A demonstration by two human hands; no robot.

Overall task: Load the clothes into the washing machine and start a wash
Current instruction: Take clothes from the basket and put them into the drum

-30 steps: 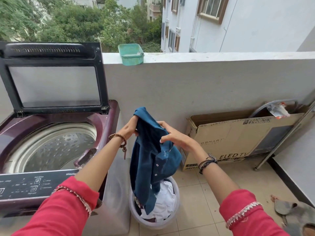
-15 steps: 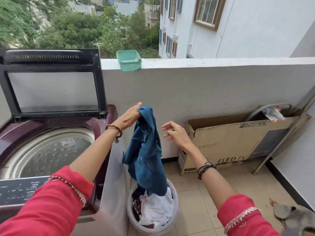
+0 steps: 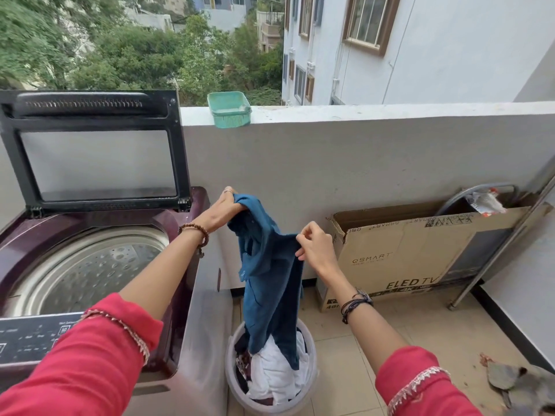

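A blue garment (image 3: pixel 270 283) hangs above a round white laundry basket (image 3: pixel 234 385) that holds white and dark clothes (image 3: pixel 270 376). My left hand (image 3: pixel 220 211) grips the garment's top edge, just right of the washing machine. My right hand (image 3: pixel 313 244) pinches its other edge at about the same height. The top-loading maroon washing machine (image 3: pixel 39 235) stands at the left with its lid (image 3: pixel 93 151) raised and its steel drum (image 3: pixel 87 268) showing nothing inside. Its control panel (image 3: pixel 33 334) faces me.
A white balcony wall (image 3: pixel 360 163) runs behind, with a green plastic tub (image 3: pixel 229 111) on its ledge. A cardboard TV box (image 3: pixel 420 256) leans on the wall at the right beside a metal pole (image 3: pixel 504 244). Dry leaves (image 3: pixel 516 382) lie on the tiled floor.
The garment has risen higher out of the basket. My right hand let go of it half a second ago and now pinches its right edge again.
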